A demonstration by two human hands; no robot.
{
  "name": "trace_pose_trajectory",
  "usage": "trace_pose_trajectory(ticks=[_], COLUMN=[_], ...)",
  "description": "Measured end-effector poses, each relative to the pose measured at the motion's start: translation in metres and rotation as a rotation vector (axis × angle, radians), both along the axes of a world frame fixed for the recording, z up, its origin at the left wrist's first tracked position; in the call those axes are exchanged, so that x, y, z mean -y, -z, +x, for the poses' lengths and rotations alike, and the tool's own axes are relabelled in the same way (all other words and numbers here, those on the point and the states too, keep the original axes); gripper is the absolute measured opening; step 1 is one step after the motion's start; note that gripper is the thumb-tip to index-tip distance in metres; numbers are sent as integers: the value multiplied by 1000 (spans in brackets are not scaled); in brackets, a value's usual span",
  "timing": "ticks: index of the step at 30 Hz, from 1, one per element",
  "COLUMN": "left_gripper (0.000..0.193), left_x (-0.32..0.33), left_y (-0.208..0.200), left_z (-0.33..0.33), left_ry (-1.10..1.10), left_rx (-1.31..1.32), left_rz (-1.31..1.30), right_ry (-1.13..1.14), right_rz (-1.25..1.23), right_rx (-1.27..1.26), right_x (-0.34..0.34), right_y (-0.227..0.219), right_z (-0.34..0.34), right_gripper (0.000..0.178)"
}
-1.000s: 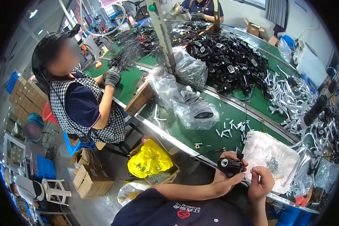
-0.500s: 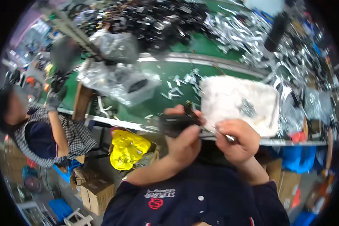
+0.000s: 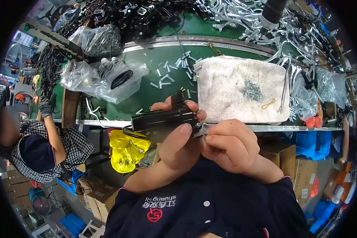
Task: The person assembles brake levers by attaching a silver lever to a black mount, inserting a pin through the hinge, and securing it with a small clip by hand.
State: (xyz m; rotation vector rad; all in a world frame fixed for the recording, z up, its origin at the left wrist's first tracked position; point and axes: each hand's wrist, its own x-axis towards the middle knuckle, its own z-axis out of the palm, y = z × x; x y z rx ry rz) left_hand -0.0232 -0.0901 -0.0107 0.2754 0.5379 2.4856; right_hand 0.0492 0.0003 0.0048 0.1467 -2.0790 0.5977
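Note:
My left hand [image 3: 180, 141] is closed around a glossy black cylindrical handle part [image 3: 156, 121] with a dark cable at its left end. A bracket with small brass-coloured tips [image 3: 181, 93] stands up from its far side. My right hand [image 3: 232, 144] pinches a small silver metal piece [image 3: 203, 129] against the part's right end; the fingers hide most of that piece. Both hands are above the near edge of the bench. Beyond them, several small silver pins [image 3: 164, 77] lie scattered on the green bench top [image 3: 147, 95].
A stained white towel [image 3: 222, 91] carries a patch of small dark bits and a yellow loop. Silver levers [image 3: 242, 20] and black parts [image 3: 147, 20] are heaped behind. Clear plastic bags [image 3: 87, 83] lie left. A yellow bag [image 3: 123, 152] hangs below the edge; a co-worker [image 3: 40, 146] sits left.
The black handle part has shifted left and lies more level. My right hand has come left, bringing the silver piece against its end. The view has tilted slightly downward.

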Motion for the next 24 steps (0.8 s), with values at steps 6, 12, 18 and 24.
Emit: trace_pose_trajectory(ticks=[6, 12, 18, 24], left_gripper=[45, 49, 43, 52], left_x=[1, 4, 6, 8], left_y=[-3, -5, 3, -2], left_z=[2, 7, 7, 11], left_ry=[-43, -85, -116, -100], left_rx=[-61, -94, -265, -146], left_rz=[-46, -113, -126, -160], right_ry=[-4, 34, 34, 33], right_rz=[56, 60, 46, 60], right_rx=[2, 0, 17, 21], right_x=[1, 4, 6, 6], right_y=[0, -1, -1, 1], right_z=[3, 5, 7, 9], right_gripper=[10, 10, 12, 12])
